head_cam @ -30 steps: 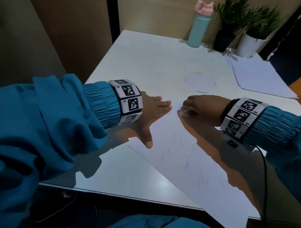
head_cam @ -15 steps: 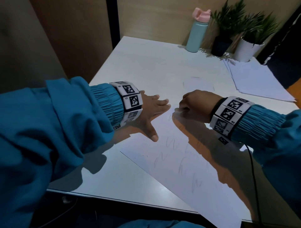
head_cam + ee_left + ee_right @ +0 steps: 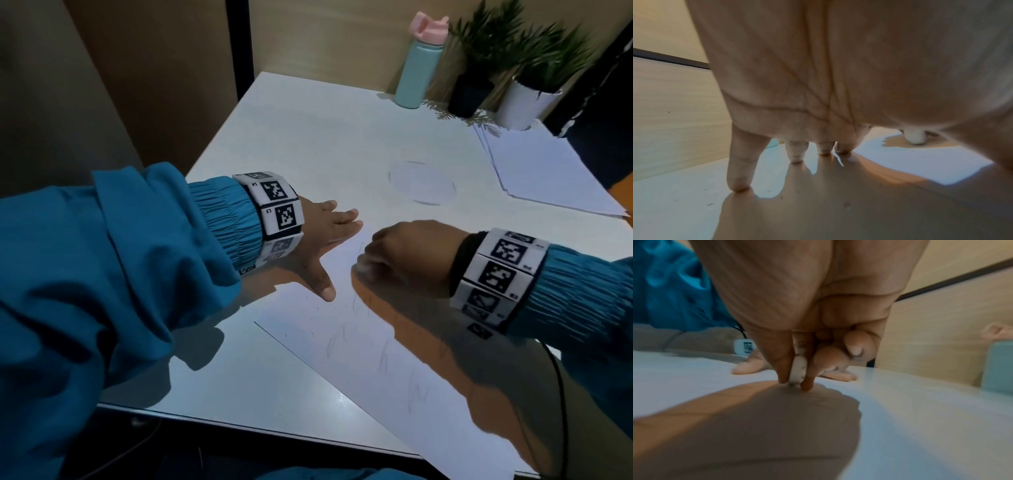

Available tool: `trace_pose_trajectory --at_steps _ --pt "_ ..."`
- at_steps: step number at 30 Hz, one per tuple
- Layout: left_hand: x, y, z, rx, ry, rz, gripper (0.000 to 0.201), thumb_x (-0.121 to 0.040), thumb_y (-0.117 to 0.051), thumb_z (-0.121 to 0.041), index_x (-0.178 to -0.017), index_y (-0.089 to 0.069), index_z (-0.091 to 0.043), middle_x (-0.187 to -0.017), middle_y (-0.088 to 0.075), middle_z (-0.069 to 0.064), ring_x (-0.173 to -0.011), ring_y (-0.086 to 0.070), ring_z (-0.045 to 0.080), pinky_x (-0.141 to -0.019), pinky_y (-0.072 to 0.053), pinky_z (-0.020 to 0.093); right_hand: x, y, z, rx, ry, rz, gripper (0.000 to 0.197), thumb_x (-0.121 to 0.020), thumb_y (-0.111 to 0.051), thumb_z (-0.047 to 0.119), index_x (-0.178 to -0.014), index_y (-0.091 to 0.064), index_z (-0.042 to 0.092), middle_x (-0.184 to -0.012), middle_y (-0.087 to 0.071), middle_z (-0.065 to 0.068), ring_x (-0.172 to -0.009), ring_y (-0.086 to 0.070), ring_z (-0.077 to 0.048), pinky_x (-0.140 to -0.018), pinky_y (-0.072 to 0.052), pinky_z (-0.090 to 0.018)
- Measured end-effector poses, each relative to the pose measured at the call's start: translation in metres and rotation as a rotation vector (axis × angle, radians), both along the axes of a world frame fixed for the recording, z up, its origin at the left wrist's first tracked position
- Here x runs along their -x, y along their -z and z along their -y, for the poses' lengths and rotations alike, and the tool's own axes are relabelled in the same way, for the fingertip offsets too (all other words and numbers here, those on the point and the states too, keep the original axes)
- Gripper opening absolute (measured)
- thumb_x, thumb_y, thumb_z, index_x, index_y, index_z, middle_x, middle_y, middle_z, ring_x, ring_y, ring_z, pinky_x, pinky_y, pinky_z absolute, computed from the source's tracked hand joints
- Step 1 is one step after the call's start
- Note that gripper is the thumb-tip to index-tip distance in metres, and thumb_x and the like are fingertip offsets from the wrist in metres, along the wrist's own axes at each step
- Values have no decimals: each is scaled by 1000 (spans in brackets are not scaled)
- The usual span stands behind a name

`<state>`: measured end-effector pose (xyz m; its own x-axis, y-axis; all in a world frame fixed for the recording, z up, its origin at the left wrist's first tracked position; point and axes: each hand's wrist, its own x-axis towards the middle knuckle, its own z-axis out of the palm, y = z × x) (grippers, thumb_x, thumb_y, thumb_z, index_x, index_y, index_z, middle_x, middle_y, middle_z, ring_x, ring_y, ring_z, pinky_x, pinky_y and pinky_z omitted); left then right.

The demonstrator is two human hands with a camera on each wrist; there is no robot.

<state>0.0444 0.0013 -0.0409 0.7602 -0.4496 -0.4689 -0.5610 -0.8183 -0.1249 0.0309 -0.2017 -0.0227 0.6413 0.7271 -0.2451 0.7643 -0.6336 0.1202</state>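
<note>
Teal-blue jacket: left sleeve, right sleeve, gathered elastic cuffs. Left wristband, right wristband: white blocks, black square code markers, tiny labels. Thin black cable under right wristband. Left hand, right hand bare.

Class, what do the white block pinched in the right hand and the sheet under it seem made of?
The white block: seemingly matte rubber or vinyl; grey-smudged rounded edge.
The sheet: likely thin matte paper; lies flat, bears faint pencil strokes.
</note>
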Motion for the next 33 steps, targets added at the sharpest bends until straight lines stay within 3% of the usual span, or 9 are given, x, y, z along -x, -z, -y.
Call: trace_pose_trajectory --at_steps 4,9,12,16,19,24,27,29,33 --pt "1 -2 2 -21 10 17 133 -58 -47 -95 -155 16 -28 -162 18 -12 -151 9 23 -119 -14 51 -35 -8 12 88 182 47 48 -83 -22 51 -76 -57 19 -84 -63 -1 -77 -62 -25 -77 -55 -39" --pt "3 -5 2 -15 -3 3 132 -61 -51 -92 -155 16 -28 -162 20 -13 -151 11 21 -118 -13 48 9 5 0 10 55 -29 55 -72 -8 53 -70 -51 20 -73 -60 2 -67 -60 -24 -69 -53 -39" --pt "3 -6 3 -26 2 2 132 -60 -50 -93 -155 16 -28 -162 20 -13 -151 11 21 -118 -15 49 -20 -7 4 112 143 -46 61 -66 -8 53 -79 -56 18 -88 -65 -2 -83 -63 -26 -80 -53 -40" --pt "3 -6 2 -9 -9 -4 132 -60 -51 -92 -155 16 -29 -162 20 -14 -151 11 21 -118 -13 48 -16 -4 4 19 137 13 61 -71 -9 52 -79 -58 16 -88 -67 -3 -82 -65 -28 -80 -54 -41" --pt "3 -5 1 5 -3 -9 132 -60 -52 -92 -155 15 -29 -162 19 -14 -151 11 20 -118 -13 47 16 5 -5 13 47 -97 53 -82 -16 52 -78 -58 20 -86 -67 3 -78 -65 -22 -76 -54 -38" --pt "5 -9 3 -27 1 -4 130 -62 -49 -92 -154 18 -29 -161 21 -13 -151 12 20 -118 -15 48 -37 -8 4 128 197 -10 44 -93 -28 38 -90 -63 11 -97 -68 -7 -93 -64 -28 -87 -52 -40" --pt "4 -8 2 -8 -3 -4 131 -61 -51 -92 -155 15 -29 -162 20 -13 -151 11 20 -118 -15 48 -4 0 -7 61 62 -79 58 -82 -16 51 -84 -62 16 -92 -69 -3 -87 -65 -26 -84 -53 -40" --pt "5 -7 1 4 -3 -1 132 -61 -52 -92 -155 14 -28 -162 18 -13 -151 10 20 -118 -15 47 15 -1 -12 54 22 -189 51 -88 -21 53 -82 -58 19 -92 -68 1 -86 -64 -22 -83 -52 -38" --pt "6 -7 3 -3 -2 5 130 -61 -50 -91 -155 15 -28 -162 19 -13 -151 10 21 -118 -16 48 -32 -8 0 149 170 -62 41 -97 -30 39 -88 -59 11 -97 -69 -7 -93 -64 -27 -85 -50 -36"
